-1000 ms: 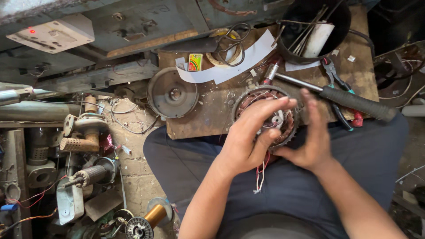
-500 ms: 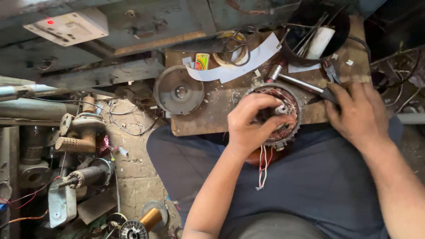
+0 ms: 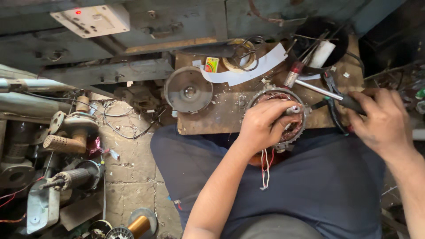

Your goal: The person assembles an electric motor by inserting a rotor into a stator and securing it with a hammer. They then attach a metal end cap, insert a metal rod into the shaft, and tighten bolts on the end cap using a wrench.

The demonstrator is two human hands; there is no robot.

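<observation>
Your left hand (image 3: 261, 126) is curling its fingers around the round, toothed metal stator (image 3: 283, 116) at the worn wooden bench's (image 3: 212, 117) edge, while your right hand (image 3: 380, 117) is gripping the hammer's (image 3: 323, 90) dark handle

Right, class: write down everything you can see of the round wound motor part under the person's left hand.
The motor stator is a round metal ring with a toothed, notched outer rim and reddish copper-coloured windings packed inside. It lies flat at the near edge of the worn wooden board, partly over the person's lap. The left hand rests on it and covers much of its middle, fingers curled over the windings. Thin red and white wires hang from its near side. It looks dusty and used.
</observation>
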